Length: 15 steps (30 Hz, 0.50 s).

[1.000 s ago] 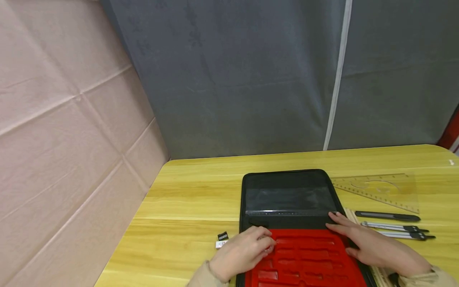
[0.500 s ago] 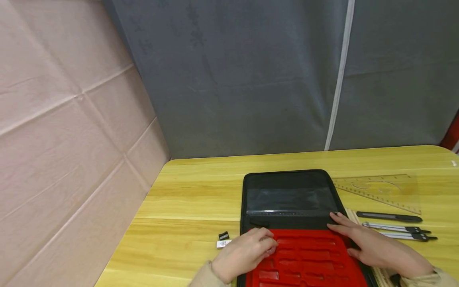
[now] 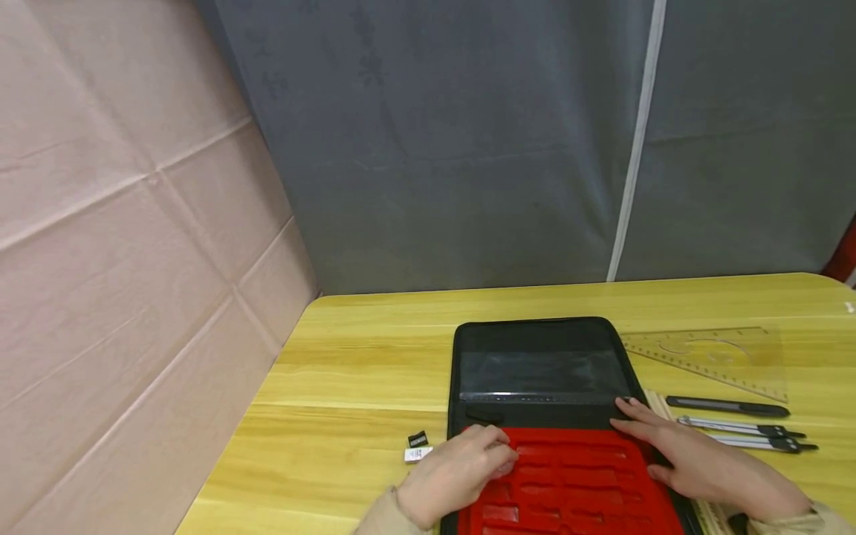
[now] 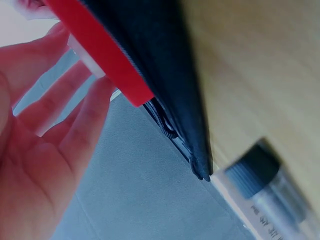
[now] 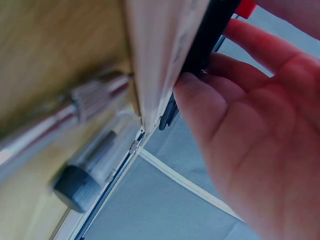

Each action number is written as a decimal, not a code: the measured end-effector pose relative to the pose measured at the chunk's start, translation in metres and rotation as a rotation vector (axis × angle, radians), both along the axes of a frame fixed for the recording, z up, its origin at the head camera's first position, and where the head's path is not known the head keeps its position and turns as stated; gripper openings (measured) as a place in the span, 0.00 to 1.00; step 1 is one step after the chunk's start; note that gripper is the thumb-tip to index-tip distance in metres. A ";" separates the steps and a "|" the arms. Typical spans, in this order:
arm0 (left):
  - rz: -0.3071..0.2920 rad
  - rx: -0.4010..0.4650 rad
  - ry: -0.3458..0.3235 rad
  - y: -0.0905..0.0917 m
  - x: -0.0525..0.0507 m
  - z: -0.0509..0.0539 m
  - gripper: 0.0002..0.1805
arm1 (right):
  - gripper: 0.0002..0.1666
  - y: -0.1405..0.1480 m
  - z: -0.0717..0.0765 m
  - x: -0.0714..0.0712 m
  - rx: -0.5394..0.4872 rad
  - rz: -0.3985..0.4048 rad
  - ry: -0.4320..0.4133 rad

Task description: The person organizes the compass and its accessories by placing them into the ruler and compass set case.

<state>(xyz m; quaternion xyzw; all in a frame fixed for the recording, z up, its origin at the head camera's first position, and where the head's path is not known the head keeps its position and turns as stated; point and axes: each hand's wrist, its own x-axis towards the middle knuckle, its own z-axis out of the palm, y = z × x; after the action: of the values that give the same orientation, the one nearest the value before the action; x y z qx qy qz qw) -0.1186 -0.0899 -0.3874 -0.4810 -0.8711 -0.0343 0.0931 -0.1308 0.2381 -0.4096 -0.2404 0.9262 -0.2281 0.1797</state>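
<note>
- The black zip case (image 3: 455,371) lay open, its near half filled by a red moulded tray (image 3: 571,475), whose recesses seemed shaped to keep separate tools apart.
- At the case's left side, the left hand (image 3: 455,468) had its fingers bent and its thumb drawn in, apparently pinching a small pale piece (image 4: 86,56) against the tray, perhaps to seat it; most of that piece was hidden.
- On the case's right edge, the right hand (image 3: 702,461) held nothing; its fingers were spread and nearly straight, likely steadying the case.
- Just left of the case lay a white eraser (image 3: 416,455) and, slightly farther, a black sharpener (image 3: 417,439).
- Right of the case, two compasses (image 3: 742,427) lay side by side, with a slim dark tool (image 3: 729,406) beyond.
- Farthest, a clear set square (image 3: 729,357) lay flat by the case's upper right.
</note>
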 end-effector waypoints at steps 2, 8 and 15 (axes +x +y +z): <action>0.004 0.001 0.010 0.000 0.000 0.000 0.08 | 0.34 0.000 0.000 0.000 -0.001 0.003 0.003; 0.006 -0.003 0.028 -0.001 0.001 -0.001 0.08 | 0.34 -0.002 0.001 0.000 -0.003 -0.005 -0.007; 0.008 -0.010 0.019 0.001 0.001 0.000 0.12 | 0.34 -0.003 0.001 0.001 0.007 -0.004 0.003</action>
<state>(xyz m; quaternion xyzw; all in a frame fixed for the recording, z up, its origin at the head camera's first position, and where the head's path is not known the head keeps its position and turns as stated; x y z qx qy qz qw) -0.1174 -0.0893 -0.3874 -0.4784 -0.8721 -0.0251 0.0993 -0.1300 0.2352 -0.4083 -0.2384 0.9277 -0.2249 0.1788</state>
